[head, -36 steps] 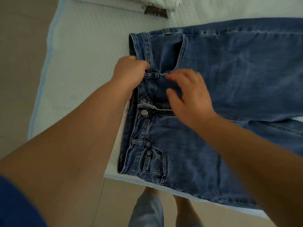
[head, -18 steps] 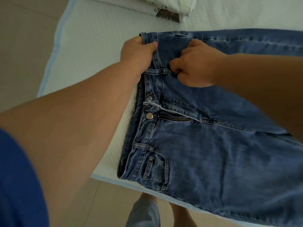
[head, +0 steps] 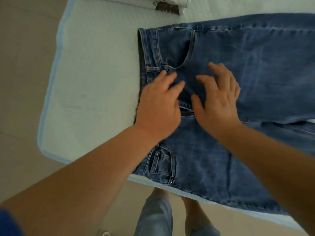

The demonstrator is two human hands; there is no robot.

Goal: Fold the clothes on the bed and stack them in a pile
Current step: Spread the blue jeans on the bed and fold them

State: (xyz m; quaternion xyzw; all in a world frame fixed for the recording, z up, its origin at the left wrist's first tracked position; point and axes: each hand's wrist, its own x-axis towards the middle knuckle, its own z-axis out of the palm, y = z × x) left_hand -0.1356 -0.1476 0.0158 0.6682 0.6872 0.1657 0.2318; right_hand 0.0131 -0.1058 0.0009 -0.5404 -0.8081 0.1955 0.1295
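Both flat — left hand [head: 159, 106] and right hand [head: 219, 99] press spread fingers on jeans [head: 255, 74] lying centre-to-3-o'clock on bed [head: 95, 79]; folded pile [head: 170, 5] at 12 — print unreadable.

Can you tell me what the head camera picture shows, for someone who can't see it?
Two open hands, left hand and right hand, press flat on blue jeans spread across a pale bed. The zipper shows between them.
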